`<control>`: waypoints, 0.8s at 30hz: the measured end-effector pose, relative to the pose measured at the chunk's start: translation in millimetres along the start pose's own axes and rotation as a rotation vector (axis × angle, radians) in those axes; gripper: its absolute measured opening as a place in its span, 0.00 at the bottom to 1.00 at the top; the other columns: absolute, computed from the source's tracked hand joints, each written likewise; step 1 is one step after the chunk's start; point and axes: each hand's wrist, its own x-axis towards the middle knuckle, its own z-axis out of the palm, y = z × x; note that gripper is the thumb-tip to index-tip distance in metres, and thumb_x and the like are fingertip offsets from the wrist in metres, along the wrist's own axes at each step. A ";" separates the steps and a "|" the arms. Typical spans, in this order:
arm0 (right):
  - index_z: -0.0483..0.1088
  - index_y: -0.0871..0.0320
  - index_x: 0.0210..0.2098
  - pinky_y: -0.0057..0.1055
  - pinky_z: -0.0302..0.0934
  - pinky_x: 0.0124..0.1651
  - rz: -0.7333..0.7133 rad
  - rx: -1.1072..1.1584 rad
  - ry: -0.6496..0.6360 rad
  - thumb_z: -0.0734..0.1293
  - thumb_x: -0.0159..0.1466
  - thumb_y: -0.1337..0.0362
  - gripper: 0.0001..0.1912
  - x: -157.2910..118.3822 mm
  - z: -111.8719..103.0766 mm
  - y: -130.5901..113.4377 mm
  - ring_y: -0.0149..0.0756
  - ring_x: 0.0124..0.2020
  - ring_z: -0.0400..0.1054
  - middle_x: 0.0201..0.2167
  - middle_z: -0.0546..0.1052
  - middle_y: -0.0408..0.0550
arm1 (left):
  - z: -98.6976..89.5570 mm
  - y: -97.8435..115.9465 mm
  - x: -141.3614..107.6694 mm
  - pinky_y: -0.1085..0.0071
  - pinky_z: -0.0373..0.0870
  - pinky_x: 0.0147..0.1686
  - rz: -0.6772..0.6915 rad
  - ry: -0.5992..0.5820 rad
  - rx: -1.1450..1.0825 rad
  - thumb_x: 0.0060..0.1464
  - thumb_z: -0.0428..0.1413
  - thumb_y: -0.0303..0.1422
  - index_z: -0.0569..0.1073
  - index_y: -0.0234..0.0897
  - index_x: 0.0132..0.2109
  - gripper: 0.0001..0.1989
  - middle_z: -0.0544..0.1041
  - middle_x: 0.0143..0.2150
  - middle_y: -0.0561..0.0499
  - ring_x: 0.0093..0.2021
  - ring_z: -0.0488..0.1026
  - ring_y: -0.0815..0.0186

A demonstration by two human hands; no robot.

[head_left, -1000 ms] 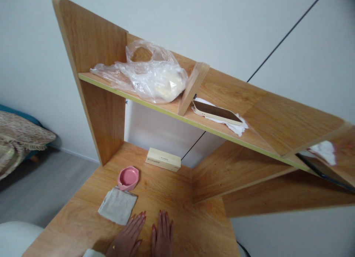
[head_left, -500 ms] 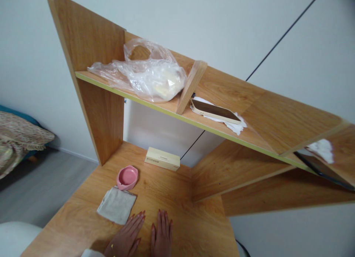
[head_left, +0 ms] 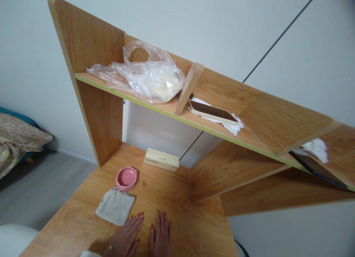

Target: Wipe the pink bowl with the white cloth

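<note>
My left hand (head_left: 125, 237) lies flat on the wooden desk (head_left: 199, 231), its fingertips beside the right edge of a folded grey cloth (head_left: 115, 206). To its right, my right hand (head_left: 161, 236) rests palm down with fingers stretched out and nothing in them. A pink, angular dish (head_left: 127, 178) stands just behind the cloth, close to its back edge. Farther back on the desk is a long cream box (head_left: 161, 159) with small print on it.
Above the desk runs a wooden shelf (head_left: 249, 143) holding a clear plastic bag (head_left: 155, 79), a phone-like device (head_left: 213, 112) on white tissue (head_left: 235, 128), and another dark device (head_left: 316, 168) at the right. A patterned blanket (head_left: 22, 135) is at far left.
The whole view has shifted very slightly. Both hands stay flat in the same places on the desk, and no object has been moved.
</note>
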 end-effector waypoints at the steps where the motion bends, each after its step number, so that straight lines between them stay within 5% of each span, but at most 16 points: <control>1: 0.58 0.54 0.62 0.52 0.47 0.63 -0.001 0.001 0.008 0.47 0.69 0.56 0.26 -0.2 0.2 1.1 0.44 0.60 0.60 0.57 0.69 0.51 | 0.8 -0.2 0.0 0.69 0.64 0.58 0.003 0.002 0.001 0.54 0.45 0.24 0.45 0.36 0.69 0.36 0.68 0.61 0.48 0.60 0.65 0.63; 7: 0.58 0.54 0.62 0.51 0.49 0.63 -0.079 -0.019 -0.005 0.50 0.69 0.55 0.25 -0.7 0.2 8.3 0.43 0.60 0.60 0.56 0.70 0.50 | 2.7 0.6 0.2 0.69 0.62 0.59 -0.009 0.023 -0.001 0.56 0.45 0.24 0.44 0.37 0.69 0.36 0.68 0.61 0.48 0.60 0.65 0.63; 24: 0.57 0.53 0.63 0.53 0.47 0.63 0.007 0.021 0.013 0.47 0.69 0.55 0.26 0.4 0.8 -0.3 0.45 0.61 0.60 0.56 0.70 0.50 | -2.4 1.6 1.7 0.70 0.63 0.58 -0.026 -0.007 -0.034 0.50 0.46 0.22 0.35 0.39 0.70 0.43 0.65 0.63 0.48 0.58 0.68 0.63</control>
